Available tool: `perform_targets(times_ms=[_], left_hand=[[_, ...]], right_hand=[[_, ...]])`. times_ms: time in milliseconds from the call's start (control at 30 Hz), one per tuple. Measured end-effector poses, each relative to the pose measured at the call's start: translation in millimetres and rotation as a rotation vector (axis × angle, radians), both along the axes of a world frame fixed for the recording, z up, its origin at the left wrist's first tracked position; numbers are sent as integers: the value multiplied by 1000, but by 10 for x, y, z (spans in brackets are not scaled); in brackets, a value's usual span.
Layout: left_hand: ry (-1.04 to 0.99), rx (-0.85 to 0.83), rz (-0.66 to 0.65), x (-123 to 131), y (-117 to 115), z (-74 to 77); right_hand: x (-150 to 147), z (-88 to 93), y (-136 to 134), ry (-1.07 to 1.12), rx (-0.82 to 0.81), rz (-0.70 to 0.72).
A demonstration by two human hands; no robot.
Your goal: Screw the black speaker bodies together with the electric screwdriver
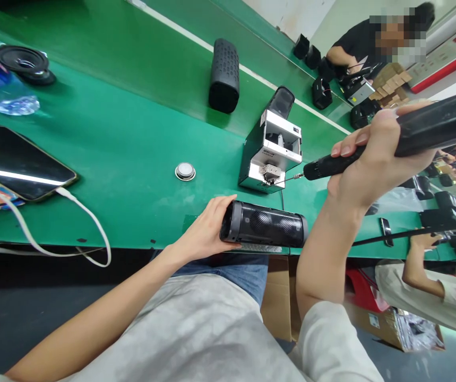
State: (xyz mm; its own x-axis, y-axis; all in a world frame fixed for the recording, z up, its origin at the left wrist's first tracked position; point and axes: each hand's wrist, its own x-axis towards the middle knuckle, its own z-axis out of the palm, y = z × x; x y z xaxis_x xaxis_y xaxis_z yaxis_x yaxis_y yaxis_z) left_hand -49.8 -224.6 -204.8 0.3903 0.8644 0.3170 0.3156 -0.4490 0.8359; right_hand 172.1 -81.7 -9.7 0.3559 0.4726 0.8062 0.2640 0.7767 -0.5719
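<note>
My right hand [371, 159] is wrapped around a black electric screwdriver [435, 124]. Its thin bit points left into the lower front of a white and black screw feeder [271, 148]; whether a screw sits on the tip is too small to tell. At the table's near edge, my left hand [209, 228] grips the left end of a black speaker housing [269, 225], which lies on its side with two round perforated areas showing. A small round silver-rimmed part [185, 171] lies on the green table [144, 159] to the left of the feeder.
Another black speaker housing [224, 77] stands farther back. On the left are a phone [20, 162], a white cable [92, 223], a speaker driver [23, 61] and a plastic bottle [0, 79]. A co-worker sits across, another person at right. Below is a cardboard box [277, 297].
</note>
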Motion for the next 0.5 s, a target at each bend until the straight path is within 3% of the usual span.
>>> perform_targets(times_ms=[267, 367, 500], left_hand=[[4, -2, -4, -2, 7, 29], [6, 0, -1, -12, -19, 50], [41, -44, 5, -32, -99, 103]], right_hand=[[-43, 325, -122, 179, 157, 13], [-46, 344, -238, 189, 65, 92], [52, 194, -359, 124, -102, 125]])
